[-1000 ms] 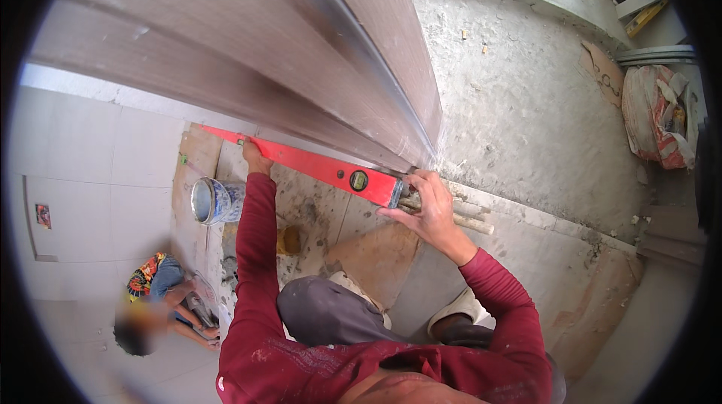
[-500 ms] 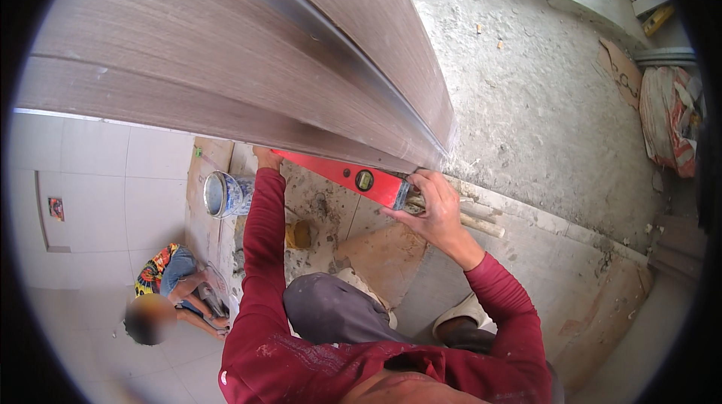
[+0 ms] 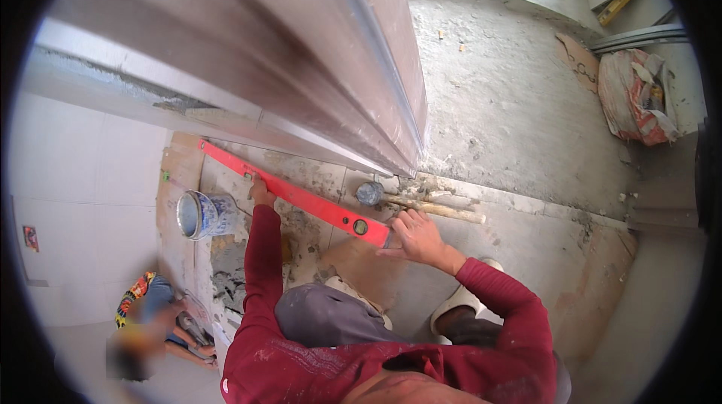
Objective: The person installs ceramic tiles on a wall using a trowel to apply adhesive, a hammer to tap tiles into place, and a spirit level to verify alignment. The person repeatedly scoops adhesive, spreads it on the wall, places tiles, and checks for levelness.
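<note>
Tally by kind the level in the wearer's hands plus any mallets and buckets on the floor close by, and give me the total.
Red level, held: 1
Mallet with a wooden handle: 1
Bucket: 1
Total: 3

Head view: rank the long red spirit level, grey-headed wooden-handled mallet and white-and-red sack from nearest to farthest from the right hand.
1. Long red spirit level: its end in the right hand.
2. Grey-headed wooden-handled mallet: on the floor, just beyond the hand.
3. White-and-red sack: toward the picture's right edge.
</note>
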`<act>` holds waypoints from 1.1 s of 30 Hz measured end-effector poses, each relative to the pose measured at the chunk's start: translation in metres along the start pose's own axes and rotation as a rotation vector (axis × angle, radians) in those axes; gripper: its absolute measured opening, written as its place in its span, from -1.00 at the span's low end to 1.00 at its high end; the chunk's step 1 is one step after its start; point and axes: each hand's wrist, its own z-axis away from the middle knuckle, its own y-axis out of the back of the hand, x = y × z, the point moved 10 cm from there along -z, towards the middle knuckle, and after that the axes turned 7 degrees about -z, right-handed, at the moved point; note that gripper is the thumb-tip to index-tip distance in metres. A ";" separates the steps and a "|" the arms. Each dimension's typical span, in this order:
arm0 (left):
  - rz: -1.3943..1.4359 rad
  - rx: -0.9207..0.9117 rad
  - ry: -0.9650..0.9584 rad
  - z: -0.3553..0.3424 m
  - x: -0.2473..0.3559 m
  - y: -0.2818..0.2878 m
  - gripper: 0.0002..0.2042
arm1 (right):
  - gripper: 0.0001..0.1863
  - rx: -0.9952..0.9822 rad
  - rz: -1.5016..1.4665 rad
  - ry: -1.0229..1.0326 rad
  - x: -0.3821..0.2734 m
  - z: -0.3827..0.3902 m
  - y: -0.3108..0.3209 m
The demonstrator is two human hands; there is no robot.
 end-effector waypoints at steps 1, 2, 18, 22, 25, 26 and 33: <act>-0.005 0.003 -0.010 0.002 -0.005 0.008 -0.59 | -0.37 -0.035 0.012 -0.004 0.001 0.000 0.000; -0.010 0.008 -0.022 0.003 -0.008 0.017 -0.59 | -0.37 -0.070 0.021 -0.007 0.006 -0.001 0.000; -1.055 0.423 -0.278 0.067 -0.011 0.002 -0.50 | -0.67 -0.343 0.516 -0.201 0.089 0.006 -0.047; -0.618 -0.054 -0.973 0.219 0.113 -0.086 -0.30 | -0.68 -0.118 0.341 -0.026 0.027 0.013 0.020; -0.557 -0.301 -1.487 0.378 0.205 -0.140 -0.27 | -0.61 -0.099 0.392 -0.096 0.006 0.011 0.039; -0.578 -0.330 -1.701 0.427 0.228 -0.150 -0.26 | -0.60 -0.125 0.411 -0.146 0.007 0.013 0.036; -0.737 -0.052 -2.243 0.530 0.277 -0.226 -0.31 | -0.56 0.185 0.355 -0.154 -0.007 -0.009 0.055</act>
